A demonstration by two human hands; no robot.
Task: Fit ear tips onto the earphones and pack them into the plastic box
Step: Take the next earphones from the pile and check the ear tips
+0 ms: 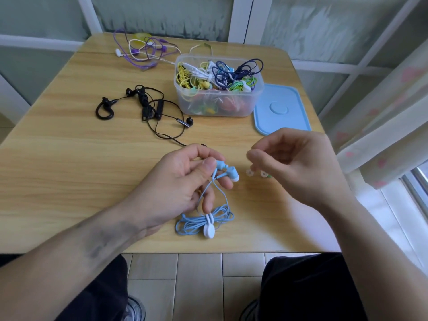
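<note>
Between the two hands, on the wooden table (69,158), lie two small white ear tips (249,173), just under the fingers of the right hand (298,163). That hand hangs over them with its fingers curled and its thumb and first finger close together; I cannot tell if it pinches anything. The left hand (183,181) pinches the blue earphones (228,171) by the two buds, which stick out toward the right hand. One bud has a white tip on it. Below the left hand, the blue cord sits on the table in a neat bundle (203,222) with a white clip around it. Past both hands stands the clear plastic box (220,105), full of yellow, green, white and dark blue earphones. Its blue lid (281,110) lies flat just beside it, beyond the right hand. Beyond the left hand are black earphones (148,105) in a loose tangle, and farther off, purple and white earphones (143,50). No writing can be read anywhere.
</note>
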